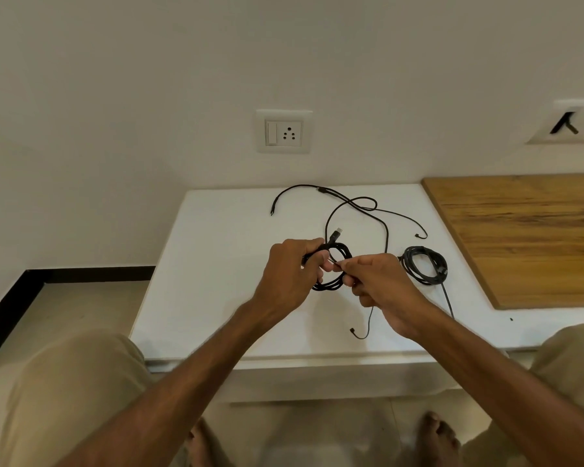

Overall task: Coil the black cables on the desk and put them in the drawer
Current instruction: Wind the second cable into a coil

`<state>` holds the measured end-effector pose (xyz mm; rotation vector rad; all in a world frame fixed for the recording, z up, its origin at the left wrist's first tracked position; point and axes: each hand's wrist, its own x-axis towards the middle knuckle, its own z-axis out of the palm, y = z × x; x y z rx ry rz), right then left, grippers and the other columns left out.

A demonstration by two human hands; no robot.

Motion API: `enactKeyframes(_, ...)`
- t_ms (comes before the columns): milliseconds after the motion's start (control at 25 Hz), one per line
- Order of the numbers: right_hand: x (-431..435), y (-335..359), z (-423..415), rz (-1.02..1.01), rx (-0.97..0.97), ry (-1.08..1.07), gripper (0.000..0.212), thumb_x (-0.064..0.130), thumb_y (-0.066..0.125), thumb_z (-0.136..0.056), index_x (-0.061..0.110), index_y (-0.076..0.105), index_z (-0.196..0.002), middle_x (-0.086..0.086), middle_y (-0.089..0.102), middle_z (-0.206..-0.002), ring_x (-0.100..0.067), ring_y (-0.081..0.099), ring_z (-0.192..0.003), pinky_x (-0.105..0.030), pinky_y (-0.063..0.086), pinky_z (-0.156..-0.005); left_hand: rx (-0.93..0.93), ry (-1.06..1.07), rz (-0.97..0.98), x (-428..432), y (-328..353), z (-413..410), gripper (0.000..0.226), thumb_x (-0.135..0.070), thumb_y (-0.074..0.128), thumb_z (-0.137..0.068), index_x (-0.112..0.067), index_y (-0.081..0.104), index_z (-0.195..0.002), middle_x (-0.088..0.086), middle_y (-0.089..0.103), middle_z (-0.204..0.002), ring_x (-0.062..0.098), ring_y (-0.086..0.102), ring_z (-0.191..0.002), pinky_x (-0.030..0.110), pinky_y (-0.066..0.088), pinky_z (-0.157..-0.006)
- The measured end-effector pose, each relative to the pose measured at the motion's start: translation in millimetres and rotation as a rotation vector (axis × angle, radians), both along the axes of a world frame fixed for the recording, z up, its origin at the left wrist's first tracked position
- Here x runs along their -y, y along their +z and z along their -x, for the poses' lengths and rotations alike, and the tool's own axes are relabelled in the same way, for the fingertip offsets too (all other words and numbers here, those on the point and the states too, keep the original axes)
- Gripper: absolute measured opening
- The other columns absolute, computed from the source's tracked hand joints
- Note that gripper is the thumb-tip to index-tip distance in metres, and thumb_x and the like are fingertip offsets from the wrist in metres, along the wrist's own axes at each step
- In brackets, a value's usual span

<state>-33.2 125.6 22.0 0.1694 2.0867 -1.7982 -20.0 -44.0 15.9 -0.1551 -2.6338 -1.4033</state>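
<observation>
A: Nearest the front edge of the white rectangular desk [216,298], a thin black tail end with a small plug [361,333] lies loose. It runs up under the right hand [381,288].

B: Hand states?

A: Left hand [290,274] is closed round one side of a small coil of black braided cable [334,264], thumb and fingers clamping the loops, probably so they cannot spring apart. Right hand pinches a strand of the same cable between thumb and fingertips at the coil's right side, other fingers curled. Judged: it is feeding or wrapping the last loose length. A silver-tipped USB plug [337,231] sticks up from the coil's top.

B: Coil resting on the desk?

A: Cannot tell; it appears held just above mid-desk.

B: Other cables?

A: Just right of the hands, near the desk's right edge, a second dark cable wound into a ring [425,264] lies flat with one end trailing toward the front edge. Judged done, parked clear of the work. Toward the back edge, a long thin black cable with several branching plug ends [351,203] sprawls uncoiled.

B: Drawer?

A: Not visible. Beyond the right edge is a wooden board [526,237]; on the wall behind, a white socket plate [284,131].
</observation>
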Motion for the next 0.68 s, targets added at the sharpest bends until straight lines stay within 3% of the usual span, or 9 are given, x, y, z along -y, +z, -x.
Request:
enactKeyframes(160, -0.8, 1.8, -1.0, 0.148, 0.091, 0.063, 0.023, 0.001, 0.053, -0.099, 0.002, 0.073, -0.110, -0.010, 0.074, -0.085, -0.013, 0.055, -0.064, -0.024, 0.048, -0.058, 0.017, 0.034, 0.032, 0.0, -2.1, 1.7, 0.018, -0.016, 0.055, -0.102, -0.003, 0.062, -0.090, -0.005, 0.074, -0.075, 0.006, 0.066, -0.060, 0.014, 0.050, -0.061)
enactKeyframes(240, 0.7, 1.8, -4.6, 0.103, 0.033, 0.082, 0.020, 0.005, 0.055, -0.101, 0.002, 0.074, -0.107, -0.012, 0.079, -0.093, -0.017, 0.067, -0.069, -0.027, 0.056, -0.063, 0.011, 0.030, 0.037, 0.3, -2.8, 1.2, 0.016, -0.017, 0.056, -0.102, -0.004, 0.062, -0.109, -0.002, 0.076, -0.080, 0.009, 0.069, -0.067, 0.011, 0.050, -0.069)
enactKeyframes(320, 2.7, 1.1, -7.4, 0.058, -0.018, 0.044, 0.020, 0.011, 0.056, -0.102, 0.001, 0.074, -0.102, -0.012, 0.080, -0.090, -0.023, 0.073, -0.067, -0.033, 0.061, -0.065, 0.011, 0.006, 0.013, 0.0, -3.2, -0.1, 0.023, -0.016, 0.055, -0.102, 0.000, 0.056, -0.119, -0.003, 0.077, -0.083, 0.005, 0.068, -0.064, 0.008, 0.048, -0.065)
enactKeyframes(400, 2.8, -0.4, -7.8, 0.049, -0.041, 0.006, 0.022, 0.015, 0.058, -0.102, -0.001, 0.073, -0.100, -0.014, 0.079, -0.086, -0.028, 0.074, -0.063, -0.037, 0.061, -0.062, 0.017, -0.009, -0.016, -0.5, -2.8, -0.9, 0.020, -0.017, 0.056, -0.102, -0.008, 0.052, -0.120, -0.005, 0.077, -0.084, 0.004, 0.067, -0.061, 0.008, 0.049, -0.062)
enactKeyframes(520, 1.2, -2.8, -7.9, 0.059, -0.054, -0.014, 0.026, 0.024, 0.062, -0.101, 0.000, 0.072, -0.101, -0.017, 0.078, -0.083, -0.027, 0.070, -0.056, -0.032, 0.058, -0.054, 0.032, 0.001, -0.076, -3.0, -2.7, -1.2, 0.016, -0.018, 0.058, -0.102, -0.026, 0.045, -0.106, -0.005, 0.076, -0.081, 0.011, 0.068, -0.065, 0.005, 0.047, -0.063)
enactKeyframes(600, 1.8, -3.6, -8.6, 0.069, -0.058, -0.010, 0.029, 0.028, 0.064, -0.100, 0.001, 0.074, -0.098, -0.018, 0.078, -0.082, -0.023, 0.065, -0.051, -0.029, 0.054, -0.049, 0.071, 0.031, -0.096, -3.1, -3.8, -0.6, 0.021, -0.018, 0.059, -0.101, -0.014, 0.056, -0.121, -0.005, 0.075, -0.077, 0.007, 0.069, -0.066, 0.003, 0.047, -0.069)
enactKeyframes(680, 2.9, -4.0, -9.1, 0.068, -0.062, -0.007, 0.030, 0.030, 0.065, -0.099, 0.002, 0.075, -0.095, -0.017, 0.077, -0.079, -0.020, 0.060, -0.047, -0.026, 0.049, -0.046, 0.114, 0.042, -0.138, -1.8, -6.3, 1.4, 0.028, -0.018, 0.060, -0.100, -0.006, 0.062, -0.125, -0.002, 0.076, -0.077, 0.005, 0.069, -0.063, 0.013, 0.054, -0.071)
